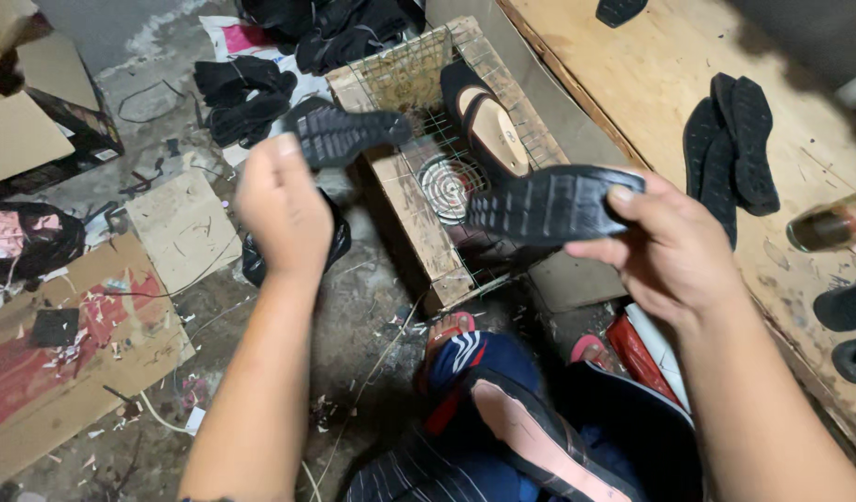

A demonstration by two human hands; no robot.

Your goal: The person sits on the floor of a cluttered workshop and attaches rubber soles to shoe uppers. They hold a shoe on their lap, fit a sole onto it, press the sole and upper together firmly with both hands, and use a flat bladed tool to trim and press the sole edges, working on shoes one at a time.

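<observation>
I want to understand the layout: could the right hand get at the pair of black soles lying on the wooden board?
Probably yes: the black soles lie uncovered beside the right hand, but it already holds a sole.

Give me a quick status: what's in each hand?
Left hand grips a black shoe sole. Right hand grips another black sole. Both above the wire-topped heater box; nothing between.

A grey concrete floor (372,307) fills the middle and left of the frame, littered with paper scraps and wires. Flattened cardboard (65,363) lies at lower left, a pale square board (181,228) above it. A wire-topped wooden box (428,177) stands at centre. At right, a plywood platform (651,65) carries stacked black soles (730,149).
</observation>
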